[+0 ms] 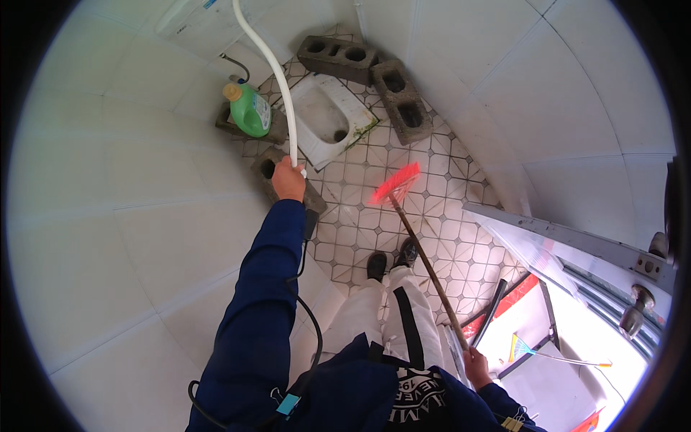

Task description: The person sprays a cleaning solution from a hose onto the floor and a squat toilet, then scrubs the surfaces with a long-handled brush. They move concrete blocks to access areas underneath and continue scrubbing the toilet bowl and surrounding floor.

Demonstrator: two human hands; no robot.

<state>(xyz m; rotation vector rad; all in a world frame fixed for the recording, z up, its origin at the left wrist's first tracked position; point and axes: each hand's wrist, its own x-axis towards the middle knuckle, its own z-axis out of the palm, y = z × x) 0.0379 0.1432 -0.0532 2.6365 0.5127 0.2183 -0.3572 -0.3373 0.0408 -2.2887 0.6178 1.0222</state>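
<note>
My left hand (289, 181) is closed around the lower end of a white hose (280, 81), which runs up past the picture's top edge. My right hand (476, 367) grips the wooden handle of a broom (426, 259) near its top. The broom's pink-red bristle head (398, 183) is over the tiled floor, between my shoes and a white squat toilet (324, 116); whether it touches the tiles I cannot tell. Under my left hand lies a hollow concrete block (316, 202).
Concrete blocks (402, 102) lie behind and right of the toilet. A green plastic jug (251, 110) stands on another block at left. White walls close in on both sides. An open door (572, 237) is at right; beyond it lies a second, blue-headed broom (521, 348).
</note>
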